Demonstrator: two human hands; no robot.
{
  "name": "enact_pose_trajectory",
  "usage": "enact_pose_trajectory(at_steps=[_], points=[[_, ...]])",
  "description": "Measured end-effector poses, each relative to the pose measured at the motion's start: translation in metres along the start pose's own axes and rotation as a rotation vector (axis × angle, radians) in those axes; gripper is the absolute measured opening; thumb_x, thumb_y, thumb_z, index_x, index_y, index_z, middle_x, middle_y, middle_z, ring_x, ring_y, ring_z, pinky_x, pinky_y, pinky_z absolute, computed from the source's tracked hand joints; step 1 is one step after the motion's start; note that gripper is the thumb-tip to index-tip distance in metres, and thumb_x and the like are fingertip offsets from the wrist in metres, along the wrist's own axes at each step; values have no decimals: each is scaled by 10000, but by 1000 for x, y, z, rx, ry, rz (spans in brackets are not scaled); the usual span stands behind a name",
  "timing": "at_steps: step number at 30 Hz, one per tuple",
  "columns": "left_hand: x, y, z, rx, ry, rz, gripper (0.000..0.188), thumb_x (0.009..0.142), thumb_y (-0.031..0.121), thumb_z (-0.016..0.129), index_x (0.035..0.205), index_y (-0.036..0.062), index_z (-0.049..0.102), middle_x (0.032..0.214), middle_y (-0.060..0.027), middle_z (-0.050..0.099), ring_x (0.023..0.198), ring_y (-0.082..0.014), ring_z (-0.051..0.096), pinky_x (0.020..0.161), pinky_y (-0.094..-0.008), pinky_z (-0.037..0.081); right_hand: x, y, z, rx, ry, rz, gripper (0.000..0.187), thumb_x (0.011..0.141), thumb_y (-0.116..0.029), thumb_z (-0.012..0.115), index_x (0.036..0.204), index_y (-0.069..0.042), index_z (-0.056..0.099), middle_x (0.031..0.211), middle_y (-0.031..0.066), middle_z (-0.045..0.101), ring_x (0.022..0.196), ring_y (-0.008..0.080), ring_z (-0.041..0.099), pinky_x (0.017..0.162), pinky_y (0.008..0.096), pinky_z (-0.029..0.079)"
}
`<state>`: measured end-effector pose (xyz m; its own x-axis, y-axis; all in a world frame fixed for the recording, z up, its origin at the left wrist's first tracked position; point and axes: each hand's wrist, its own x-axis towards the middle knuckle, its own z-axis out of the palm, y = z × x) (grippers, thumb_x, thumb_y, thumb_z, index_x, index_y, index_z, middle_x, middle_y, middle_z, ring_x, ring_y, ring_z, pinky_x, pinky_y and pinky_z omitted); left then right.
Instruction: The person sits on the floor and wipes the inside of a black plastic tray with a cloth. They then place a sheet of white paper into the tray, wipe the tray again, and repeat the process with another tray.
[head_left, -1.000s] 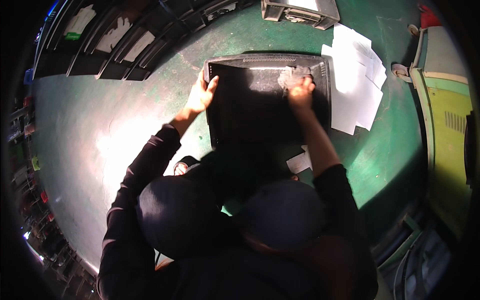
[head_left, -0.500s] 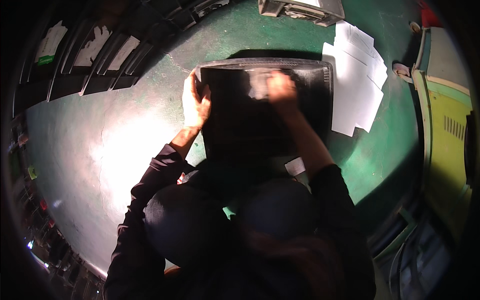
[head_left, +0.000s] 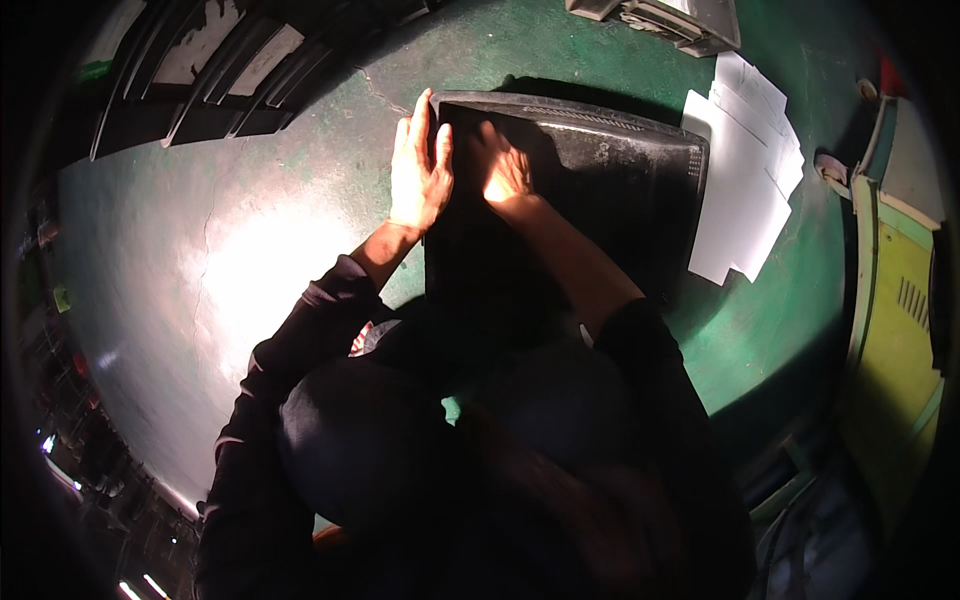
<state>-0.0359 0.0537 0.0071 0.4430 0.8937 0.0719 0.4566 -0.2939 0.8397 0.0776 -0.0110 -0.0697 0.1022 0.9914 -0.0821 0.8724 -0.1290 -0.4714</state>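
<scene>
A black plastic casing (head_left: 600,170) with rows of vent slots lies on the green floor in front of my knees. My left hand (head_left: 420,180) is open along its left edge, fingers stretched upward and the thumb apart. On its dark upper left surface rests my right hand (head_left: 507,172), fingers stretched out and partly lost in shadow. Whatever may lie beneath those fingers cannot be made out. Both forearms wear dark sleeves pushed back, and the lower part of the casing fades into shade.
White papers (head_left: 745,170) lie overlapping beside the casing's right edge. A grey bin (head_left: 690,25) stands beyond them. Dark racks or bins (head_left: 220,75) with torn labels line the upper left. A yellow-green cabinet (head_left: 895,310) with vent slots stands at the right.
My right hand has swept left across the casing, nearer my left hand. The pale patch beside it no longer shows. Casing and papers sit further right in view, and the casing appears tilted.
</scene>
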Motion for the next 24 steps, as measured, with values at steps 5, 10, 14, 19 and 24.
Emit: enact_pose_trajectory(at_steps=[5,10,14,19,24], points=[[0,-8,6,120,91,86,469,869,88,532,1314,69,385,890,-123,430,812,-233,457,779,-308,395,-77,-15,9,51,-304,-265,287,739,-116,527,1012,-79,607,1174,143,519,824,314,610,682,385,514],[1,-9,1,112,-50,47,582,807,63,567,1342,97,339,971,-143,444,903,-292,471,835,-363,403,-89,28,-9,1080,-384,434,180,768,-116,537,928,-65,602,1042,129,558,774,290,613,629,383,517],[-1,-12,-4,111,2,58,590,790,39,572,1335,89,350,964,-146,454,897,-296,486,826,-354,416,-92,123,-92,-89,199,5,166,810,-196,568,887,-59,514,975,99,526,857,299,589,662,358,526],[0,-7,10,81,80,103,604,771,21,597,1327,137,393,859,-86,408,763,-206,435,726,-300,404,-120,123,-2,-416,622,-283,263,833,-54,497,1091,-81,540,1091,112,543,917,256,592,673,355,530],[4,-10,9,72,50,100,626,753,7,592,1330,128,379,896,-105,409,799,-237,444,756,-320,408,-38,-3,-9,-215,152,-266,302,746,-128,530,1045,-114,572,1046,94,527,902,267,566,689,392,518]])
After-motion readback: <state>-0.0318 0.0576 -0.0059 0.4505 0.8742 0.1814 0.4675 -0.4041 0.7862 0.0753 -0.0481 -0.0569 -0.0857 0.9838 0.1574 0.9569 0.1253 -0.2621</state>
